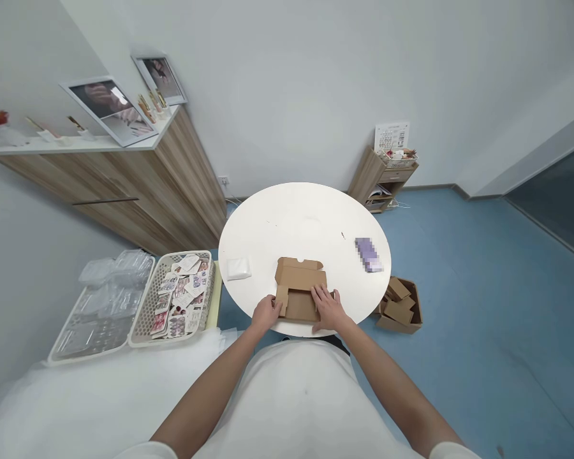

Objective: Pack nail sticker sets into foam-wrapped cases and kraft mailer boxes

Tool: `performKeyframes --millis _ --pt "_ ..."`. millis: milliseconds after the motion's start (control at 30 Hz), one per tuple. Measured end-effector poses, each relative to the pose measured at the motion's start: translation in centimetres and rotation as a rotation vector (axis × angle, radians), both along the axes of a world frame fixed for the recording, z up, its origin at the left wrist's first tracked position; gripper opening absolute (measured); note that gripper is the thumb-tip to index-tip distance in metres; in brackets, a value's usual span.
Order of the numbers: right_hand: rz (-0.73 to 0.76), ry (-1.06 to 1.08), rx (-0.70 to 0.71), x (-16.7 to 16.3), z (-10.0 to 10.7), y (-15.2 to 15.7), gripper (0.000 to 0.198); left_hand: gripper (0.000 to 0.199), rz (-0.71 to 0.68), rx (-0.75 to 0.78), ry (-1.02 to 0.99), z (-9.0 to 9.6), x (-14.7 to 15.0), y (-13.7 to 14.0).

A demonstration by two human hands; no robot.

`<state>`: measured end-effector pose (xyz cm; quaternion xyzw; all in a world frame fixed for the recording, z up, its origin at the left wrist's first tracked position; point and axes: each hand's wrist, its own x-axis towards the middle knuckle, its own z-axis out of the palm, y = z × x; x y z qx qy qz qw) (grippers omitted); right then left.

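A brown cardboard mailer box (300, 278) lies with its lid raised near the front edge of the white round table (296, 217). My left hand (266, 312) grips the box's left side, by a side flap that folds inward. At the right side, my right hand (329, 308) has its fingers over the inner flap and its thumb near the front corner. Left of the box sits a flat white packet (238, 268). A purple rectangular item (368, 254), blurred by pixels, lies on the table's right part.
An open carton (414, 326) of folded cardboard stands on the floor at right. On the left are a white basket (136, 336) of printed card packs and a tray of clear plastic cases (100, 303). Behind stand a wooden cabinet (186, 172) and a small shelf (366, 172).
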<state>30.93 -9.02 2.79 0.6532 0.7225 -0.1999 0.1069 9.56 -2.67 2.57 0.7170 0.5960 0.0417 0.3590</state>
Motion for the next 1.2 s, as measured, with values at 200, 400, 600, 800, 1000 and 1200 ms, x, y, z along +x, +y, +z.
performKeyframes --millis 200,400,600,800,1000,1200 --pt "0.006 0.034 -0.063 0.3 0.4 -0.1 0.121 0.023 -0.055 0.022 0.081 -0.1 0.2 0.1" --pt "-0.061 0.032 -0.094 0.3 0.7 0.2 0.121 0.018 -0.070 0.005 0.099 -0.4 -0.1 -0.1" --pt "-0.013 0.033 -0.073 0.3 0.7 0.2 0.121 0.017 -0.072 -0.004 0.237 -0.4 0.4 0.0" --pt "0.006 0.026 -0.064 0.3 0.5 0.3 0.123 0.018 -0.035 -0.015 0.306 0.0 1.3 -0.1" --pt "-0.006 0.030 -0.056 0.6 0.5 0.1 0.120 0.054 -0.075 0.021 0.041 0.4 -0.4 -0.9" --pt "-0.009 0.040 -0.047 0.9 0.4 0.0 0.119 0.114 -0.350 0.058 0.050 1.5 -1.0 0.0"
